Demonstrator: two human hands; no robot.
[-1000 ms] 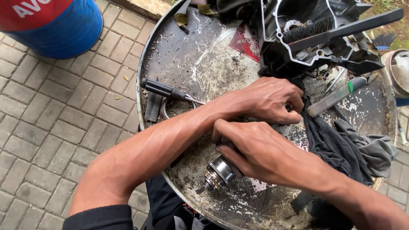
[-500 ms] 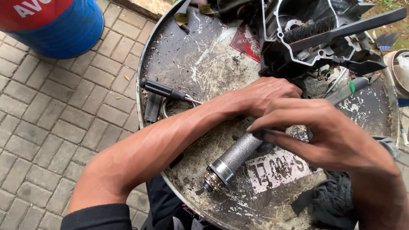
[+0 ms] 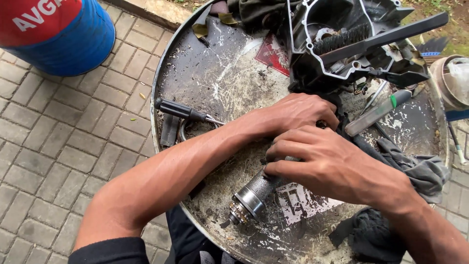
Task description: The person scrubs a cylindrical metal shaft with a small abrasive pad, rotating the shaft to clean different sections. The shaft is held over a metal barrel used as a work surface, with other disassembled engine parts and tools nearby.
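Both hands are down on a grimy round drum top (image 3: 220,73) used as a workbench. The right hand (image 3: 327,161) is wrapped around a grey metal cylinder (image 3: 254,193), fingers closed on its upper part, with the geared end sticking out toward the near rim. The left hand (image 3: 298,115) sits just behind it, fingers curled down at the cylinder's far end; can't tell exactly what it pinches. A black engine cover (image 3: 342,44) sits right behind the hands, a dark rag (image 3: 415,166) to the right, and a black-handled screwdriver (image 3: 183,111) lies off to the left. A blue barrel (image 3: 58,34) stands on the pavers.
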